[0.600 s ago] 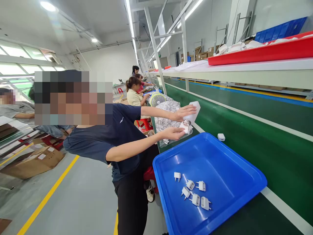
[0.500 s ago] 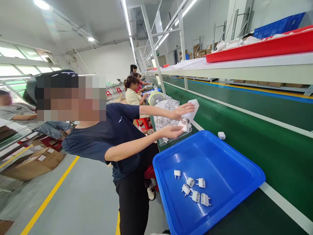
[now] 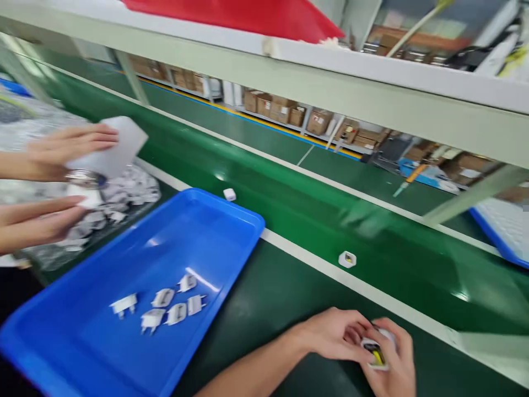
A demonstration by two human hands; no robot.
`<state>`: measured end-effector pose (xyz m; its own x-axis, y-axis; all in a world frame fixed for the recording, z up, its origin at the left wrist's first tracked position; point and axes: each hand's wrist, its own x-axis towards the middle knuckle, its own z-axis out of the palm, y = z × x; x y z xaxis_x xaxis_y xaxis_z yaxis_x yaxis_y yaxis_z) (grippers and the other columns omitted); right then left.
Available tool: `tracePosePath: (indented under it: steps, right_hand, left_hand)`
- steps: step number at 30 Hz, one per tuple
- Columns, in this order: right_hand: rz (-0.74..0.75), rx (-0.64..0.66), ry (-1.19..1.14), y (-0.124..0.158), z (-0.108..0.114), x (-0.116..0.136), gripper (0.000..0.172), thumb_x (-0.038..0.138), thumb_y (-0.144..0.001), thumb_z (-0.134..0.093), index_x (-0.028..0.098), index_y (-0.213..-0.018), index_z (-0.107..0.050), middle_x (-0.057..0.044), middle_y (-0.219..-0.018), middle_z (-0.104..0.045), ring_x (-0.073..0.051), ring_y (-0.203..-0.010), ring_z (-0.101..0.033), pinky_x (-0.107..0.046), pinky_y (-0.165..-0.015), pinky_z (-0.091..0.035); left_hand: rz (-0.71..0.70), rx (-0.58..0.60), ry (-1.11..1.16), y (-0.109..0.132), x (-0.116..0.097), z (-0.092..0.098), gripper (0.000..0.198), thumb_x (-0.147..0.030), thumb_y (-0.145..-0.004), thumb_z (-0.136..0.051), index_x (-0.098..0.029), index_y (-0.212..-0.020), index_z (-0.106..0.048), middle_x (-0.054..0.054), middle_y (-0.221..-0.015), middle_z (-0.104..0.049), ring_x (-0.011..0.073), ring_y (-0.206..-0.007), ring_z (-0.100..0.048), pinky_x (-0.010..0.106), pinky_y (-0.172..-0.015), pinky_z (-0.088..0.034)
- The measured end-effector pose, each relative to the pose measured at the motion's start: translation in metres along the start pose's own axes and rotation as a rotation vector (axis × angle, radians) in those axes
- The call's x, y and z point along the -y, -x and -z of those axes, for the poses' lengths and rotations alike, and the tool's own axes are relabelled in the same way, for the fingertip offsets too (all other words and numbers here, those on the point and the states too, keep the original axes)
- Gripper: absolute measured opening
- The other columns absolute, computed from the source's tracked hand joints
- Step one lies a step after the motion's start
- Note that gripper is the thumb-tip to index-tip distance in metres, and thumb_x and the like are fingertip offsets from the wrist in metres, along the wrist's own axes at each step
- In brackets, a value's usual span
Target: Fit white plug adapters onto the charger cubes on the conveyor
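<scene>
Low in the view, my left hand [image 3: 333,337] and my right hand [image 3: 397,368] meet over the dark green table edge. Both have their fingers closed round a small white adapter part [image 3: 375,350] with a yellow inside. To the left lies a blue tray [image 3: 215,231] with several white plug pieces [image 3: 165,306] in it. A similar white part with a yellow inside [image 3: 347,258] lies on the white strip beside the conveyor, above my hands.
At the left edge, a co-worker's two hands [image 3: 61,149] hold a white piece above a clear bag of white parts [image 3: 119,198]. Another white part [image 3: 229,194] sits behind the tray. The green conveyor belt [image 3: 314,209] runs across, under a shelf with a red tray [image 3: 256,14].
The view has swung from the co-worker on the left to the right and down. My two hands, not seen before, are now in view, closed on a small white part.
</scene>
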<state>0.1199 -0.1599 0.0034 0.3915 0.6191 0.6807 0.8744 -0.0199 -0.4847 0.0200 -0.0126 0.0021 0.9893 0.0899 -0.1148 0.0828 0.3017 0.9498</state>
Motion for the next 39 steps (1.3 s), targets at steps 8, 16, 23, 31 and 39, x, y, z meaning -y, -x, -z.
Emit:
tracePosePath:
  steps: [8,16,23,31,39]
  right_hand:
    - [0.029,0.031,0.082,-0.009,-0.006,0.01,0.009,0.025,-0.093,-0.066,0.023,-0.1,-0.061,-0.009,-0.111,-0.049,-0.027,-0.097,-0.054,-0.041,-0.072,-0.052]
    - [0.142,-0.041,0.138,-0.02,0.0,0.01,0.016,0.019,-0.09,-0.072,0.023,-0.099,-0.061,-0.009,-0.105,-0.057,-0.027,-0.096,-0.053,-0.044,-0.077,-0.052]
    - [0.196,-0.016,0.124,-0.02,-0.007,0.011,0.013,0.013,-0.088,-0.071,0.02,-0.091,-0.06,-0.009,-0.102,-0.063,-0.025,-0.09,-0.052,-0.042,-0.074,-0.049]
    - [0.071,0.108,0.054,-0.024,0.017,0.003,0.05,0.059,-0.088,-0.076,0.023,-0.119,-0.062,-0.01,-0.107,-0.055,-0.028,-0.098,-0.057,-0.043,-0.08,-0.053]
    - [-0.515,0.003,0.268,-0.071,0.029,-0.09,0.069,0.065,-0.084,-0.07,0.019,-0.133,-0.057,-0.008,-0.103,-0.053,-0.024,-0.086,-0.057,-0.041,-0.082,-0.051]
  left_hand:
    - [-0.078,0.093,-0.136,0.006,-0.021,0.008,0.044,-0.027,-0.08,-0.078,-0.017,-0.121,-0.063,0.007,-0.106,-0.071,0.0188,-0.094,-0.066,0.031,-0.085,-0.05]
    - [-0.011,0.092,-0.208,-0.001,-0.033,0.003,0.041,-0.026,-0.083,-0.074,-0.018,-0.119,-0.055,0.005,-0.102,-0.071,0.0194,-0.092,-0.065,0.031,-0.079,-0.048]
    - [0.001,0.093,-0.199,0.001,-0.032,0.003,0.037,-0.024,-0.082,-0.071,-0.02,-0.115,-0.055,0.002,-0.099,-0.069,0.0176,-0.088,-0.063,0.029,-0.076,-0.046]
    - [0.119,0.063,-0.291,0.007,-0.054,0.015,0.029,-0.037,-0.089,-0.069,-0.019,-0.108,-0.057,0.004,-0.096,-0.071,0.0192,-0.085,-0.067,0.03,-0.075,-0.049]
    - [0.037,0.056,-1.16,0.067,-0.062,0.008,0.018,-0.023,-0.097,-0.055,-0.021,-0.087,-0.07,0.007,-0.101,-0.067,0.0236,-0.105,-0.063,0.032,-0.089,-0.046]
